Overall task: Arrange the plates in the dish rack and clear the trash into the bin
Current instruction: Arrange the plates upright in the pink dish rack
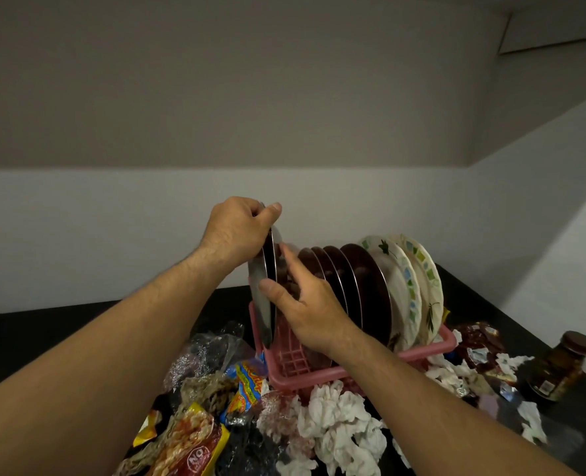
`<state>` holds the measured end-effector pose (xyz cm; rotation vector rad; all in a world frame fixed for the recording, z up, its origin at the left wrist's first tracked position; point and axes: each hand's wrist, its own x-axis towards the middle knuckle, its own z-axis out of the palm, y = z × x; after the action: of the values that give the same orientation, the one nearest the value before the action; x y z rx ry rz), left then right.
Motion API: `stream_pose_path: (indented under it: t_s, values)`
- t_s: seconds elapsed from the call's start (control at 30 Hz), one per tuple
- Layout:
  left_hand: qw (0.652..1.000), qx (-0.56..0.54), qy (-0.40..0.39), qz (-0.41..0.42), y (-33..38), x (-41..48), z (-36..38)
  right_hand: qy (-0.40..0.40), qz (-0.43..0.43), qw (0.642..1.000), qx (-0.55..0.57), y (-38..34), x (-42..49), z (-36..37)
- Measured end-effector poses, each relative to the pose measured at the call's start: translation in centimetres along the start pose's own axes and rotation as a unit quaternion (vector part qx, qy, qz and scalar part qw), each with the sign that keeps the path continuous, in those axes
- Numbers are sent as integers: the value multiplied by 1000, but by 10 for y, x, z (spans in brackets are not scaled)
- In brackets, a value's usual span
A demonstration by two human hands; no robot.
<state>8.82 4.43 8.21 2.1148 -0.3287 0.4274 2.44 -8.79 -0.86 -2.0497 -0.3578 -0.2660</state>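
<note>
We're clamping both hands, left hand [238, 231] and right hand [307, 305], on the slick, stiff steel plate's [264, 297] rim at the pink rack's [319, 372] left end.

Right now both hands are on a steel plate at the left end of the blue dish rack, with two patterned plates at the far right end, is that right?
Not quite: the dish rack is pink, not blue. The head view shows the rest as you said: the left hand and right hand hold the steel plate at the rack's left end, and two patterned plates stand at the far right end.
</note>
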Motion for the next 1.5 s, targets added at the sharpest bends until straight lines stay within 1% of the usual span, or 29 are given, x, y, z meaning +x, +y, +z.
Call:
stream_pose_path:
  t_s: [0.1, 0.2, 0.27, 0.37, 0.43, 0.5, 0.57, 0.6, 0.7, 0.73, 0.83, 0.93, 1.03, 1.17, 1.27, 1.37, 1.5]
  values:
    - [1000, -4, 3, 7, -2, 0, -3, 6, -16, 1000, -3, 0, -5, 4]
    - [999, 27, 9, 23, -4, 1, -6, 35, -38, 999, -3, -1, -5, 3]
    - [999, 31, 3, 20, -7, 3, -8, 66, -58, 995, -48, -2, -3, 1]
    - [999, 37, 12, 33, -10, 5, -11, 96, -67, 981, -153, -6, 3, -3]
    - [998, 45, 21, 50, -12, 8, -13, 130, -76, 960, -234, -13, 7, -8]
    - [996, 53, 32, 65, -14, 10, -15, 166, -117, 930, -308, -22, 15, -15]
    - [995, 59, 41, 74, -15, 11, -17, 186, -92, 915, -345, -33, 27, -26]
    - [994, 58, 45, 77, -15, 12, -18, 188, -69, 905, -376, -36, 33, -32]
    - [995, 38, 54, 80, -15, 14, -19, 143, -32, 847, -510, -38, 48, -42]
    - [995, 33, 54, 80, -14, 15, -19, 134, -13, 845, -518, -38, 50, -42]
    - [995, 32, 55, 82, -14, 16, -16, 121, 47, 865, -485, -29, 50, -32]
    - [995, 28, 50, 85, -16, 17, -13, 98, 70, 872, -474, -16, 50, -22]
    - [994, 26, 48, 91, -20, 19, -12, 107, 54, 870, -478, -10, 48, -16]
    - [995, 20, 50, 88, -24, 20, -9, 114, -26, 856, -503, -8, 43, -12]
    - [995, 19, 50, 86, -27, 21, -9, 112, -45, 857, -501, -6, 40, -13]
    - [995, 15, 52, 87, -28, 22, -9, 113, -44, 857, -501, -5, 41, -12]
    - [995, 6, 43, 86, -27, 21, -10, 102, 13, 869, -483, -2, 47, -7]
